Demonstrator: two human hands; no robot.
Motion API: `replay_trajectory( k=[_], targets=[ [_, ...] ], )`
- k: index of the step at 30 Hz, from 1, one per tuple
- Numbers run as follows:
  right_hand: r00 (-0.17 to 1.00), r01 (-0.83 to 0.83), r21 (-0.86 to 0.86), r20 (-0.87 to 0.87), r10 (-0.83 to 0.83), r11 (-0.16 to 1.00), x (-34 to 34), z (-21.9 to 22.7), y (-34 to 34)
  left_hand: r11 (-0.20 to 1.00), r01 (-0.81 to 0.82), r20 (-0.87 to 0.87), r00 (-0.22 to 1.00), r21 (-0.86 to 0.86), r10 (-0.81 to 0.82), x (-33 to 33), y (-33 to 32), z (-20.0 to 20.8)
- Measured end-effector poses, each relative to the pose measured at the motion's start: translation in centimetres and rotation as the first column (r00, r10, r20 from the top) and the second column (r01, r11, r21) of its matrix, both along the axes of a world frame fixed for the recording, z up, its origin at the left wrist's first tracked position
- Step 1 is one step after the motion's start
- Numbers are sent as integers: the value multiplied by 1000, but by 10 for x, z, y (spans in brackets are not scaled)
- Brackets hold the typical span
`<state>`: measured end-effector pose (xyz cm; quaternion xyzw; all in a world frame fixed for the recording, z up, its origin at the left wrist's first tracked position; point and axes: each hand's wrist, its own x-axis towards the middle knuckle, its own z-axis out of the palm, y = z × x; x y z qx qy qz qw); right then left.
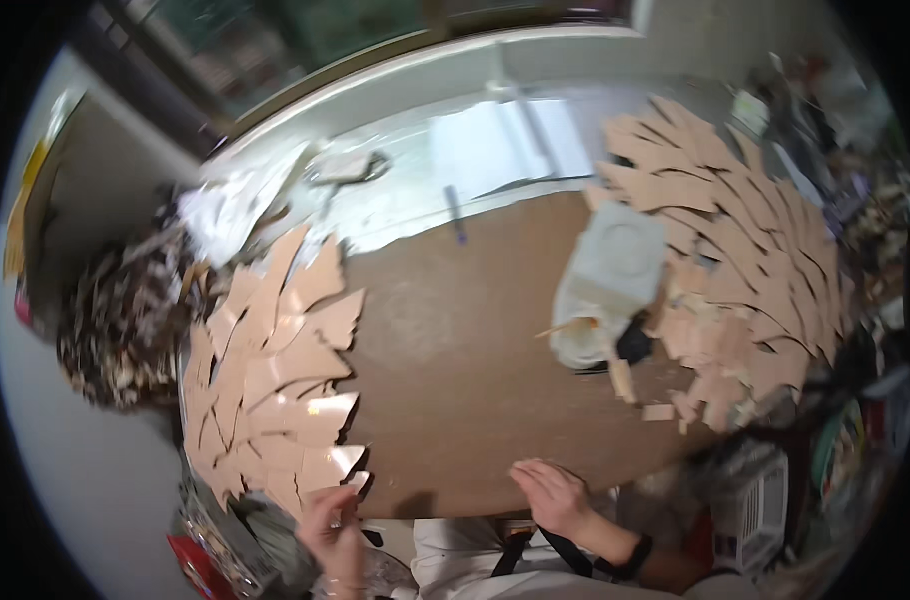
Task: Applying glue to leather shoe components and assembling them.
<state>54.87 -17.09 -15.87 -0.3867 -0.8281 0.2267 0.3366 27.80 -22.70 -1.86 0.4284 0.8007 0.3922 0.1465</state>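
Observation:
At the table's lower left edge, my left hand (333, 528) is closed with its fingers curled together. Its fingertips meet the near corner of a wide layer of overlapping flat tan pieces (295, 370), with pointed, curved outlines and a slight shine. Whatever those fingers hold, if anything, is too blurred to make out. My right hand (555, 497) rests at the front edge of the brown table (445, 330), fingers stretched out and holding nothing. A dark band circles that wrist.
More tan pieces (745, 240) overlap at the right, with small scraps (710, 350) beside them. A grey-white plastic container (610, 270) with a stick in its opening stands nearby. White papers (485, 150) and a blue pen (455, 215) lie toward the window. A dark heap (125, 330) is far left.

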Motion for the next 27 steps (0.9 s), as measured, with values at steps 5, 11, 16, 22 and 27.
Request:
replay_trajectory(
  k=[5,11,16,22,27],
  targets=[
    [983,-10,-159,182,39,987,25,24,0,815,574,77,819,-78,-569,132,81,64],
    [821,-19,-157,562,105,987,19,45,-15,687,698,23,705,-202,-709,206,84,154],
    [955,9,-436,270,122,900,102,37,-29,750,609,15,779,-257,-627,232,94,185],
    [797,482,-576,601,-58,660,287,42,-27,732,606,268,795,-312,-544,229,82,122],
    [862,495,-761,371,-345,419,437,11,-66,671,555,847,483,-492,222,148,19,-33]
  ],
)
